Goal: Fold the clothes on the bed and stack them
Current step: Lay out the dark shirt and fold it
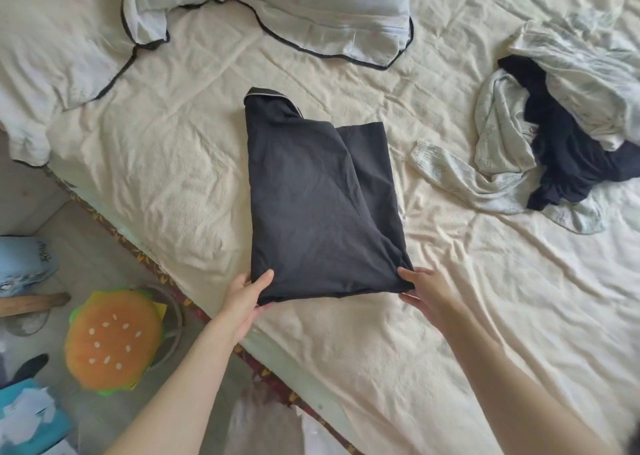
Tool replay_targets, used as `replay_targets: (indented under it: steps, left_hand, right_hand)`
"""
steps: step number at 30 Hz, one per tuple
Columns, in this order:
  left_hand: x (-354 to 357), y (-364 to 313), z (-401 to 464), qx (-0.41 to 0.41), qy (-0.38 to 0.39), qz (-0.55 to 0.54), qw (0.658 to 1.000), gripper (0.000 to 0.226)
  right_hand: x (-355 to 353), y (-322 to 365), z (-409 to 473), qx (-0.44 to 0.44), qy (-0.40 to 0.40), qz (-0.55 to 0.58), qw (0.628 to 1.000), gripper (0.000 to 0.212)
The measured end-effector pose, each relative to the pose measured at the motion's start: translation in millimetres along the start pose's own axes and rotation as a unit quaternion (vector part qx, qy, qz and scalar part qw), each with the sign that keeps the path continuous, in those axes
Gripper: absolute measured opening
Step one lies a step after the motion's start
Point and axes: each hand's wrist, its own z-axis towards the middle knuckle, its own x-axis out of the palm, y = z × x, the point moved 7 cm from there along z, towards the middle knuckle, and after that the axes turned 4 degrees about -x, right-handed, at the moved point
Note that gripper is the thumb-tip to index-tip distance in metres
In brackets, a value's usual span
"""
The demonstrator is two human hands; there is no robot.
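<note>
On the cream bed (194, 163), I've got my left hand (242, 298) and right hand (427, 293) pinching the near corners of the half-folded black shirt (318, 205) mid-bed, while the unfolded pile (554, 125) waits far right, nothing stacked yet.

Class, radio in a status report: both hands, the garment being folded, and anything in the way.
Left hand and right hand pinch the black shirt's near corners. Shirt partly folded, flat on bed. Unfolded pile waits far right. Nothing in the way.

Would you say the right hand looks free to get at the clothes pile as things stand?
Probably not yet: the right hand grips the black shirt. Bare sheet lies between it and the clothes pile.
</note>
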Motion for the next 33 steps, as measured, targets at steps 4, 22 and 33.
replay_targets:
  steps: [4, 22, 33]
  left_hand:
    - [-30.2, 39.3, -31.2, -0.029, 0.006, 0.012, 0.999, 0.024]
    - [-84.4, 71.1, -113.1, -0.094, -0.006, 0.112, 0.989, 0.021]
    - [-36.9, -59.3, -71.6, 0.02, 0.031, 0.281, 0.959, 0.038]
  right_hand:
    - [-3.2, -57.2, -44.4, 0.049, 0.005, 0.044, 0.998, 0.006]
    - [-11.1, -136.7, -160.0, 0.059, -0.075, 0.106, 0.99, 0.03]
    - [15.1, 6.4, -122.6, -0.15, -0.028, 0.05, 0.987, 0.012]
